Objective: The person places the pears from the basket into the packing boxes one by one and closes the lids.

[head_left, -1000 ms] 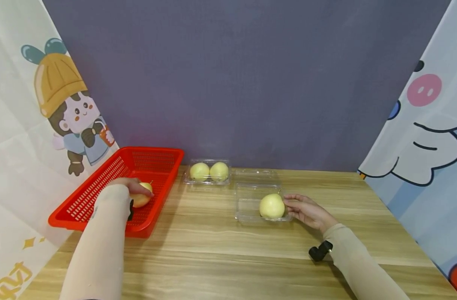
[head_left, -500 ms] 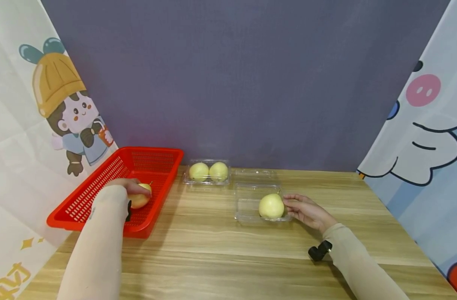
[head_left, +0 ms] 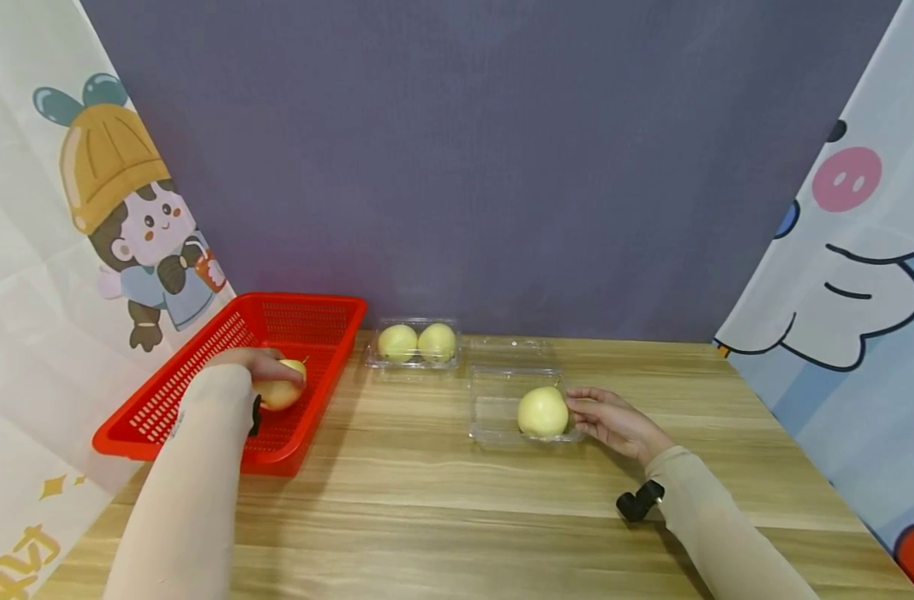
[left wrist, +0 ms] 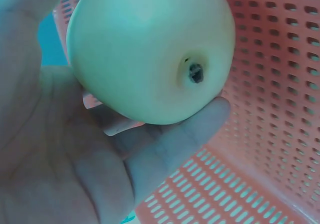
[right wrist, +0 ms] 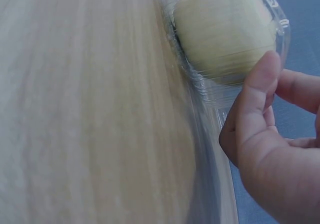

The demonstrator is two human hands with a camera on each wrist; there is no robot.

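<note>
Inside the red plastic basket [head_left: 335,392], my left hand [head_left: 248,363] grips a pale yellow pear [head_left: 280,392]. The left wrist view shows that pear [left wrist: 145,49] resting against the palm, with fingers [left wrist: 170,149] curled under it near the slotted basket wall. My right hand [head_left: 614,423] pinches the right edge of a clear plastic fruit box [head_left: 494,408], whose lid is folded back. One pear [head_left: 542,412] sits in the box's right half. In the right wrist view, the thumb and fingertips [right wrist: 265,71] are at the box's rim, close beside the pear [right wrist: 225,34].
A second clear box [head_left: 417,364] with two pears stands at the back, between the basket and the opened box. Behind it hangs a grey-blue cloth [head_left: 457,167]. Printed curtains flank the wooden table [head_left: 442,517] on both sides.
My left hand and its pear have risen slightly inside the basket. The right hand, the opened box and its pear have held still.
</note>
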